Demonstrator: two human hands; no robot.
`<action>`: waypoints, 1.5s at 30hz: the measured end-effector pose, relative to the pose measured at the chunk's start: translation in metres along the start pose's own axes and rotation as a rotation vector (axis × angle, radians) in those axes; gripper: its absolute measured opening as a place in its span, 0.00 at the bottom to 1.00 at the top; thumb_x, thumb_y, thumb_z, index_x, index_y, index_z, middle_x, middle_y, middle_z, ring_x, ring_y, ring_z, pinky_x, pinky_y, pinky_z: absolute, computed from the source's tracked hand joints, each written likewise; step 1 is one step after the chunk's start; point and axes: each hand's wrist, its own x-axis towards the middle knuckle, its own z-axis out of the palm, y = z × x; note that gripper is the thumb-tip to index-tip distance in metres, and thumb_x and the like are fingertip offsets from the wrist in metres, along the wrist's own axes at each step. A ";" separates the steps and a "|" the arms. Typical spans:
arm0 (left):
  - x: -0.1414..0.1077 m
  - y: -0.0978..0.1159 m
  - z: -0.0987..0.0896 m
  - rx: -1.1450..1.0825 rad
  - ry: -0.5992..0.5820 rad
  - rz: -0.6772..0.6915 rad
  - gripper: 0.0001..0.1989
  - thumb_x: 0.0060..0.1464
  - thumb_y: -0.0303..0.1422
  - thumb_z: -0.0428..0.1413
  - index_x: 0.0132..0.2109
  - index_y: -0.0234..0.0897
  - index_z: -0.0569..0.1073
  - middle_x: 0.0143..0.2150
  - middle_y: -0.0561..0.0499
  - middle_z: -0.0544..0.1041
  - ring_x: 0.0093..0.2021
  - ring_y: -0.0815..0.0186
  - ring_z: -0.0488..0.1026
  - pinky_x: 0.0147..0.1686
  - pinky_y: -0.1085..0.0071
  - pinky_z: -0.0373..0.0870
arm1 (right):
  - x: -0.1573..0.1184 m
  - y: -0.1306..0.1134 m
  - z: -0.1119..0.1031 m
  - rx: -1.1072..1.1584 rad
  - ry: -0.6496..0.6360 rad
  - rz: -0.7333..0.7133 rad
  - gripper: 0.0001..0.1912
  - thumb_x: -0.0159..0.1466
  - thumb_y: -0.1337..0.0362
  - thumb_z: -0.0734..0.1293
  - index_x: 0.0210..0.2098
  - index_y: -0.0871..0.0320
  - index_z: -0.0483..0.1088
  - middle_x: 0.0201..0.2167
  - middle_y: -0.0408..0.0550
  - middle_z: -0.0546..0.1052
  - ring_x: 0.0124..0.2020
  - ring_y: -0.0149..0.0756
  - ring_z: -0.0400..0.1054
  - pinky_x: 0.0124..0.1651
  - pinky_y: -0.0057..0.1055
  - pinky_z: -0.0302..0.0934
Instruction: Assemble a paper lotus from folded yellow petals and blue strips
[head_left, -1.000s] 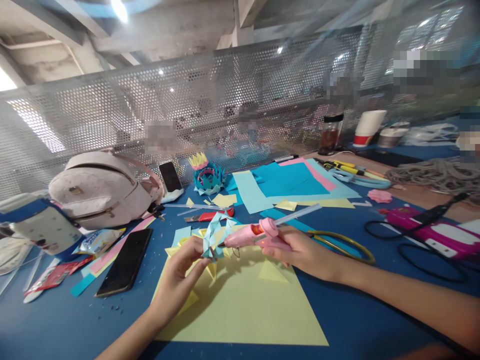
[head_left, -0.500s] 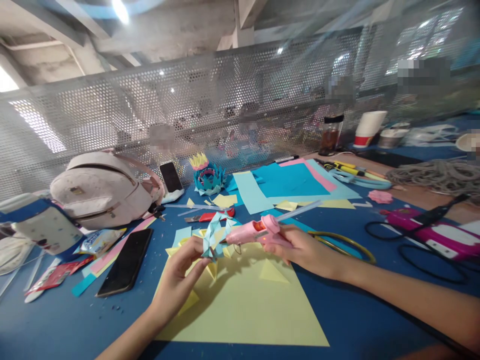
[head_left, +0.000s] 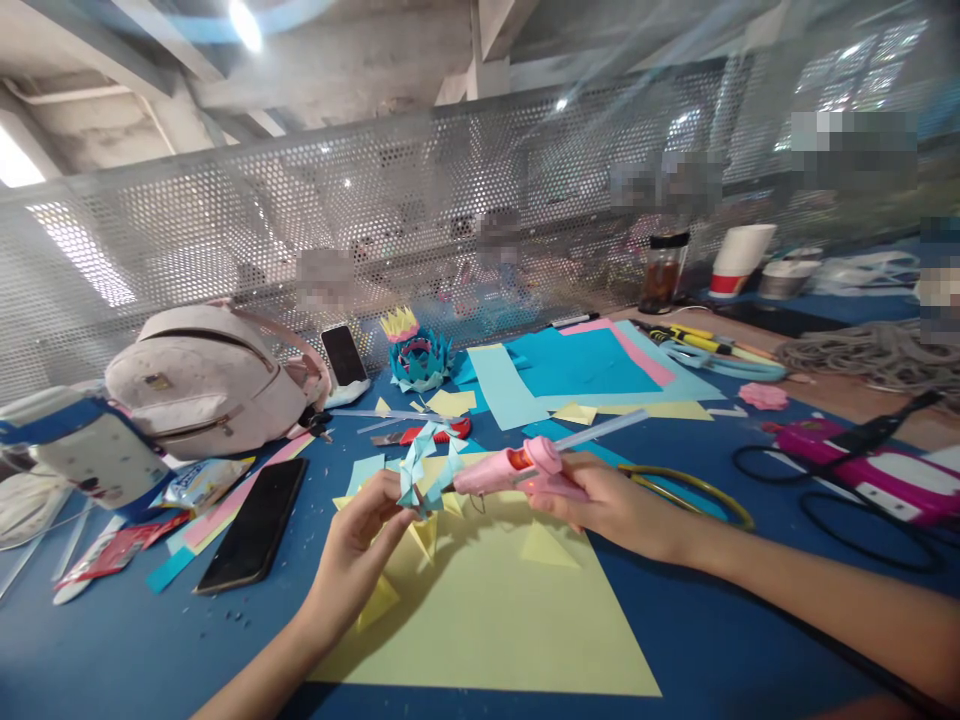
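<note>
Between its thumb and fingers, my left hand (head_left: 367, 530) pinches a light-blue folded paper ring (head_left: 429, 470) with pointed tips. My right hand (head_left: 600, 500) is wrapped around the handle of a pink hot glue gun (head_left: 517, 470), a clear glue stick (head_left: 604, 428) jutting from its back. The gun's nozzle points left and sits right at the paper ring; whether they touch I cannot tell. Below both hands lies a large yellow paper sheet (head_left: 495, 630) with folded yellow triangles (head_left: 550, 545) on it. A red utility knife (head_left: 439, 432) rests just behind the ring.
Left are a black phone (head_left: 253, 525), a mug (head_left: 90, 455) and a pale backpack (head_left: 206, 385). A blue paper crown (head_left: 420, 360) stands at the back beside blue sheets (head_left: 592, 362). On the right lie a yellow cable (head_left: 686, 490) and a magenta device (head_left: 847, 465) with black cord.
The paper ring has turned and tilted slightly in my left hand, moving a little left. The glue gun stays almost where it was, in my right hand.
</note>
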 end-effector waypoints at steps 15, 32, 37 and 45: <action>-0.001 0.002 -0.006 -0.025 0.191 0.035 0.06 0.62 0.33 0.55 0.38 0.37 0.74 0.38 0.49 0.72 0.39 0.65 0.70 0.41 0.71 0.72 | 0.011 -0.004 -0.034 0.001 0.145 -0.015 0.24 0.66 0.49 0.61 0.51 0.60 0.71 0.38 0.53 0.79 0.42 0.47 0.72 0.42 0.33 0.64; -0.003 0.007 -0.003 -0.072 0.126 0.062 0.05 0.62 0.32 0.55 0.38 0.37 0.75 0.37 0.49 0.71 0.39 0.64 0.70 0.41 0.68 0.73 | 0.027 0.062 -0.061 0.011 0.093 0.197 0.30 0.62 0.41 0.61 0.33 0.64 0.73 0.31 0.52 0.76 0.23 0.28 0.60 0.25 0.26 0.54; -0.005 0.004 -0.002 -0.074 0.127 0.057 0.05 0.62 0.32 0.55 0.38 0.37 0.74 0.37 0.49 0.70 0.38 0.65 0.69 0.41 0.69 0.73 | 0.033 0.073 -0.052 -0.009 0.118 0.158 0.30 0.60 0.39 0.62 0.29 0.63 0.73 0.31 0.53 0.77 0.28 0.36 0.68 0.32 0.29 0.60; -0.004 0.002 -0.001 -0.094 0.108 0.054 0.04 0.62 0.31 0.54 0.39 0.38 0.74 0.37 0.49 0.70 0.39 0.64 0.69 0.40 0.68 0.73 | 0.038 0.085 -0.045 0.064 0.080 0.150 0.32 0.57 0.38 0.63 0.43 0.61 0.75 0.42 0.55 0.79 0.44 0.51 0.72 0.45 0.37 0.66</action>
